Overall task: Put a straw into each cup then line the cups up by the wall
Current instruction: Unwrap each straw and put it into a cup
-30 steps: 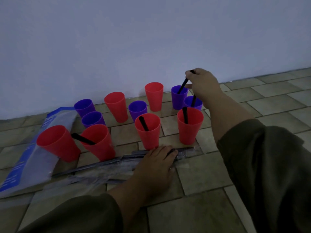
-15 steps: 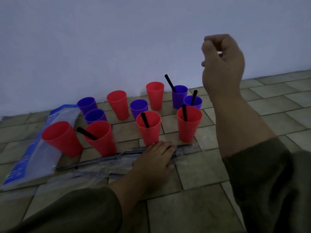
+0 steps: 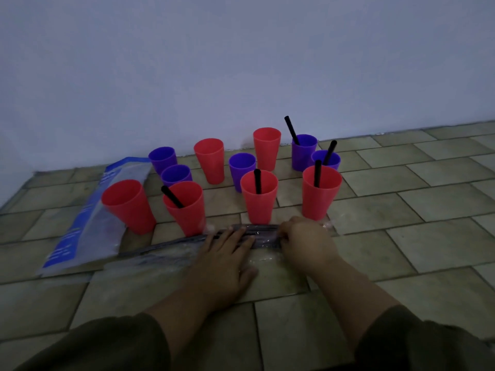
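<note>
On the tiled floor (image 3: 428, 236), head view: eleven cups stand in a loose cluster near the wall (image 3: 241, 62), not yet in a line.
Cups with a straw: five, namely the front-right red cup (image 3: 321, 199), the front-centre red cup (image 3: 258, 207), the left-centre red cup (image 3: 187, 215), the back purple cup (image 3: 304, 156) and the low purple cup (image 3: 333, 163) just beside it.
Cups without a straw: six, being three red and three purple, toward the left and middle.
Straw packet (image 3: 265, 234): lies just in front of the front row; clear wrap around a bundle of dark straws.
Left hand (image 3: 227, 253): flat on the packet, fingers straight, pinning it down and grasping nothing.
Right hand (image 3: 302, 242): at the packet's right end, fingers curled down onto the wrap; I cannot tell whether a straw is pinched between them.
Straw handling: probably very light, thin, fairly stiff and smooth, so apt to slip among its neighbours; best pinched near one end and drawn out lengthwise while the wrap is held down.
Cup handling: likely light thin plastic, easy to tip, more so with a straw leaning on the rim; best held around the middle of the wall.
Blue bag (image 3: 80, 231): flat at the left, beside the far-left red cup (image 3: 128, 207).
</note>
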